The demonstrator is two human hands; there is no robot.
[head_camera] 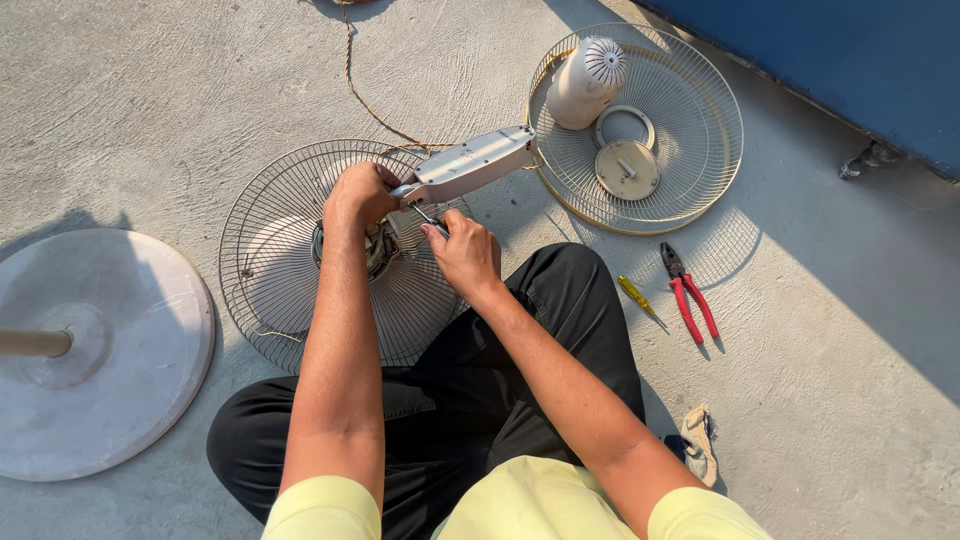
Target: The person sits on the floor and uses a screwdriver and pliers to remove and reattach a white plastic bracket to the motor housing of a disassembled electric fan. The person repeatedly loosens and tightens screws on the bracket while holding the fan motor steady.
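Head view: at the centre of the frame the left hand (358, 192) is clenched over the motor unit (380, 245) of a dismantled fan, which sits in the hub of a round wire rear guard (270, 260) lying flat on rough grey concrete. The right hand (465, 250) grips a thin screwdriver (428, 218), its shaft running up-left from the fingertips to the joint where a pale grey plastic neck housing (470, 165) meets the motor, just beside the left thumb. A twisted brown cord (362, 95) trails to the upper edge. Upper right, a second wire guard (690, 120) holds a ribbed cream motor cover (588, 80), a ring and a disc. Red-handled pliers (688, 295) and a yellow screwdriver (636, 296) lie right of the black-trousered knee; a round base (120, 370) lies lower left.
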